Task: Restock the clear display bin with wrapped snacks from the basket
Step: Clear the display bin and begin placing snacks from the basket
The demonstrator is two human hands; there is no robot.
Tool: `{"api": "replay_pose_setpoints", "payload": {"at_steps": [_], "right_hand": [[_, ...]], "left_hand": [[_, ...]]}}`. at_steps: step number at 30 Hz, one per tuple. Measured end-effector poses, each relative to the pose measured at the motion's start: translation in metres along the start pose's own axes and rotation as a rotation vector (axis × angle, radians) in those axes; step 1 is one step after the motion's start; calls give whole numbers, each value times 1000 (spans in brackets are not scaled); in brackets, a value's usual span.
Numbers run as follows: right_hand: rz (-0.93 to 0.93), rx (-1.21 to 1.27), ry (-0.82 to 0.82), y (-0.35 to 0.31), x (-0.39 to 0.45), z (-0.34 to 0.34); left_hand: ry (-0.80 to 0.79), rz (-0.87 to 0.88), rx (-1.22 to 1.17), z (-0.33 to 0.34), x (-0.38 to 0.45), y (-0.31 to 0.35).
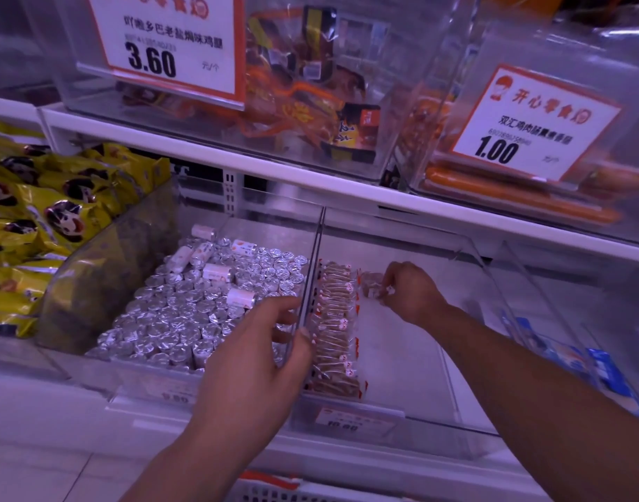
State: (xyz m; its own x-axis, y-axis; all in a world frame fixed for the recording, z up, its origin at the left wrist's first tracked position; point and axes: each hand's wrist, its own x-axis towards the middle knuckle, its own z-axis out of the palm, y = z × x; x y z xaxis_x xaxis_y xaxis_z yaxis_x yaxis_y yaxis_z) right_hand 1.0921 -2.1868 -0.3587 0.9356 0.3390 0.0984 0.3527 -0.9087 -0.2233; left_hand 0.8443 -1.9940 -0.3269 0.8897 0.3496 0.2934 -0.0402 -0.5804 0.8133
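Your left hand (254,351) grips the clear display bin (466,248) at its divider wall; right hand (408,291) pinches a wrapped snack (371,282) w/ fingertips, beside the snack row (334,327).

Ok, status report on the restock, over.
Left hand grips the clear divider wall. Right hand pinches a wrapped snack, placing it beside the standing row. Bin floor unobstructed.
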Motion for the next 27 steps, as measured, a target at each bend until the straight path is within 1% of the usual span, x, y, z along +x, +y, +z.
{"api": "replay_pose_setpoints", "payload": {"at_steps": [3,7,13,17,23,27], "right_hand": [[-37,-30,83,-2,4,4],[-23,-118,160,-7,6,13],[18,-124,203,-3,0,19],[-34,-118,210,-4,1,22],[-71,-243,218,-7,2,24],[-77,-199,224,-6,3,22]], "left_hand": [[9,5,-11,1,0,0],[11,-3,-16,1,0,-1],[3,-5,-16,1,0,-1],[7,-16,-19,1,-1,1],[-11,-32,-19,0,0,3],[-20,-30,-32,-1,0,3]]}}
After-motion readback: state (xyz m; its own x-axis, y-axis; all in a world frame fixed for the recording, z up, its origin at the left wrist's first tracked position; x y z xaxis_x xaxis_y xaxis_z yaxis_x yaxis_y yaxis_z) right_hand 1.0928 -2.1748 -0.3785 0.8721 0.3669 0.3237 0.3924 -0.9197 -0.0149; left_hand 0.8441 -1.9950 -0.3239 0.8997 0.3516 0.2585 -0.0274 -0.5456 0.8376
